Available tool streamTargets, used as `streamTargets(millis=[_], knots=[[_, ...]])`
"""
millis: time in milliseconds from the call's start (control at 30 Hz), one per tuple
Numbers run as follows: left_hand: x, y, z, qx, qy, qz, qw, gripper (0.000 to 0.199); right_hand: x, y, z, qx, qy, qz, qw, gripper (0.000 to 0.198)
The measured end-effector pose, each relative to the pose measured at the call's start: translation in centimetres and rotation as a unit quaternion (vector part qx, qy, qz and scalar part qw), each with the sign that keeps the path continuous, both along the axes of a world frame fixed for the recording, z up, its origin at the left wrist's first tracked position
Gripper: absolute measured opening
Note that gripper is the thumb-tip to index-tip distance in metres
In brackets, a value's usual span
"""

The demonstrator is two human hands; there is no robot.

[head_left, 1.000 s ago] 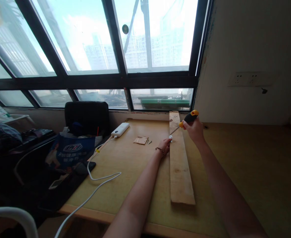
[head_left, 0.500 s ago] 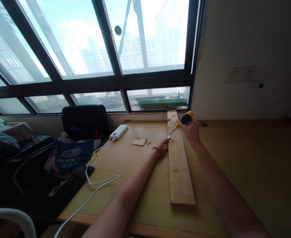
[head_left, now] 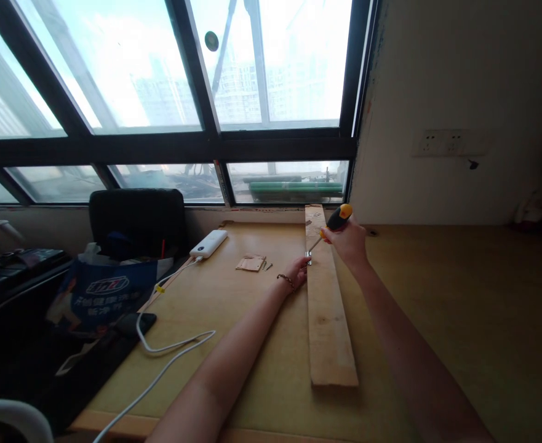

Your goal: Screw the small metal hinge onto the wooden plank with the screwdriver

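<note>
A long wooden board (head_left: 328, 332) lies lengthwise on the desk, its far end near the window. A small shiny metal hinge (head_left: 308, 257) sits at the board's left edge. My left hand (head_left: 297, 271), wearing a bracelet, is closed at that edge with its fingertips on the hinge; part of the fingers is hidden behind the board. In my right hand (head_left: 348, 241) is a black and yellow screwdriver (head_left: 336, 220), gripped by the handle and slanted down to the left. Its tip meets the hinge; any screw under it is too small to make out.
Left of the board lie a small wooden piece (head_left: 251, 263) and a few screws (head_left: 267, 266). A white power bank (head_left: 208, 244) trails a white cable (head_left: 178, 344) over the desk (head_left: 261, 369). Beyond the left edge stand a black chair (head_left: 136, 215) and a blue bag (head_left: 99, 289).
The whole view has shifted slightly, so things appear further left. Both hands keep their places at the hinge, and the screwdriver tip still rests there.
</note>
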State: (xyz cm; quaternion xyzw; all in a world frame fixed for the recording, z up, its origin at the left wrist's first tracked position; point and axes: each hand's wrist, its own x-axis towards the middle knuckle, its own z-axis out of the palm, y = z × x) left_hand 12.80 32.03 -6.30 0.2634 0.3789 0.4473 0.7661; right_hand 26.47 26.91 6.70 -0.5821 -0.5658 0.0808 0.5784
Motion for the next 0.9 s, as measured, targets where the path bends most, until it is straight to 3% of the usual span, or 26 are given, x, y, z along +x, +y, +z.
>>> streamTargets(millis=[167, 367, 533, 900], knots=[[-1.1, 0.4, 0.2, 0.017, 0.050, -0.066, 0.996, 0.013, -0.8, -0.1, -0.3, 0.018, -0.019, -0.011, 1.000, 0.033], [-1.5, 0.6, 0.6, -0.015, 0.082, -0.120, 0.989, 0.017, -0.3, -0.4, 0.4, 0.005, 0.016, 0.001, 1.000, 0.033], [-1.6, 0.7, 0.8, -0.027, 0.085, -0.132, 0.987, 0.017, -0.3, -0.5, 0.7, -0.036, -0.002, 0.002, 0.999, 0.030], [-2.0, 0.9, 0.3, 0.028, 0.083, -0.165, 0.982, 0.025, -0.6, -0.4, 0.4, -0.047, -0.016, 0.019, 0.999, 0.029]])
